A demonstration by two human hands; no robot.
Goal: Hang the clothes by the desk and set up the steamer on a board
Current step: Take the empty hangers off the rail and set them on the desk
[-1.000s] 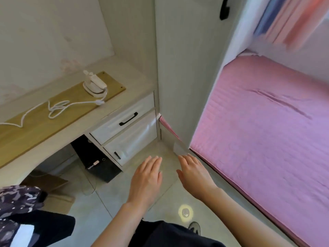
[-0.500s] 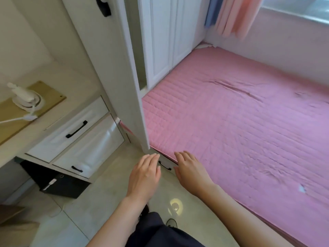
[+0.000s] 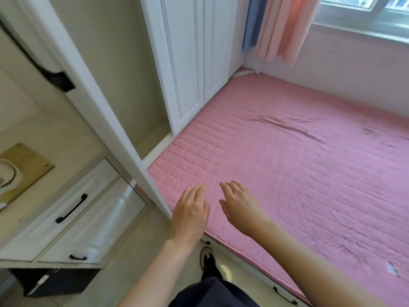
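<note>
left hand (image 3: 190, 212) and right hand (image 3: 240, 206) wide, holding nothing, above near edge of pink bed (image 3: 298, 173) | steamer (image 3: 7, 176) on board (image 3: 26, 167) at worktop's right end | no clothes visible | step: likely fetching clothes; next: locate them, maybe wardrobe (image 3: 188, 63)

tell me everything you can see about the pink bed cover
The pink bed cover is a quilted fabric stitched in a grid, spread flat over the bed, which fills the right of the view. It runs up to the white wardrobe doors and the wall under the window. A long crease crosses its middle, with smaller wrinkles toward the right edge. Both open hands hover over its near corner; contact is unclear.
</note>
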